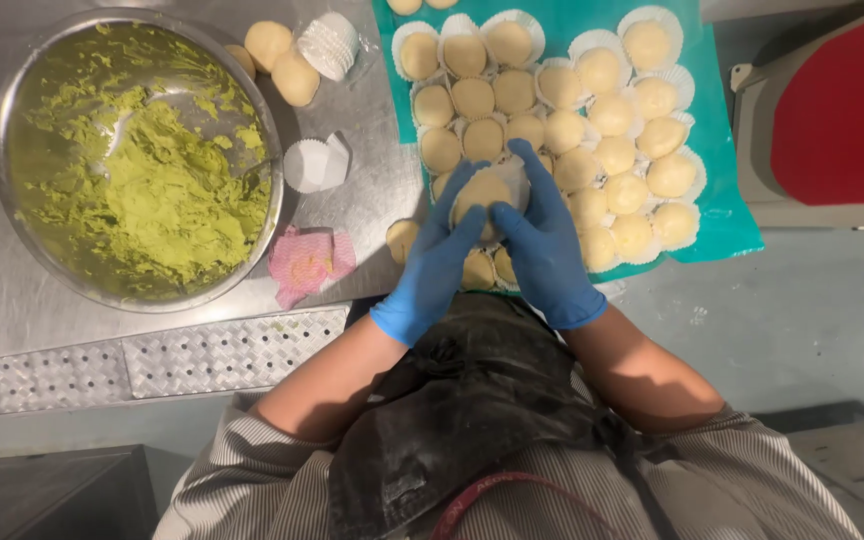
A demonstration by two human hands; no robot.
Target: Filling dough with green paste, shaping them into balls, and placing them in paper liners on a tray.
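1. Nearest to the camera is the person's dark apron [472, 420], dusted with white, over a striped shirt.
2. The left hand [437, 260] in a blue glove and the right hand [542, 245] in a blue glove meet above the table edge. Their fingers are curled narrowly around one pale round dough ball [482, 195], which sits between both palms, just above the near edge of the tray.
3. Left of the hands, a crumpled pink and white cloth [304, 262] lies on the steel table [12, 300].
4. Further left stands a large round metal bowl [7, 200]. It holds a rough green paste [167, 200], smeared also on the inner wall.
5. Under and behind the hands is a teal flat tray [727, 215]. It carries many pale dough balls in white pleated paper cups [602, 70], packed close and touching each other.
6. Beside the bowl lie empty white paper cups [317, 163], and farther back a stack of paper cups in clear wrap [330, 42].
7. Near this stack are three bare dough balls [282, 60], touching each other.
8. Far right is a grey machine with a red panel [842, 110].
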